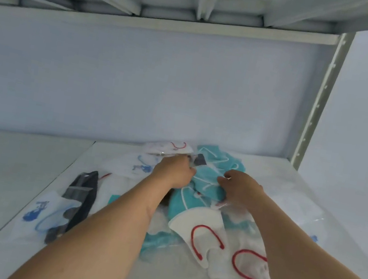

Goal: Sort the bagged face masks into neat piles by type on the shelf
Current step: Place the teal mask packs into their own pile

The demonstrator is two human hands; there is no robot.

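Mixed heap on shelf (pixel 12 183). L hand (pixel 176 169) fingers curled on a dark bagged mask (pixel 199 160); R hand (pixel 240 187) pinches teal masks (pixel 204 184). 2 red-loop white masks (pixel 221 245) nearest, 1 black mask (pixel 80 197) left.

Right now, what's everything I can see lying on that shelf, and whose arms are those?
Teal masks: several in a heap, teal with white loops, middle of the shelf, under both hands.
White masks with red loops: two near right front, one more at the back.
White masks with blue loops: one front left, another behind it.
Dark mask: one, black-grey, bagged, front left.
Shelf: one, pale grey metal, another level overhead.
Left hand: grips a bagged dark item at the heap's back.
Right hand: curled on a teal mask.
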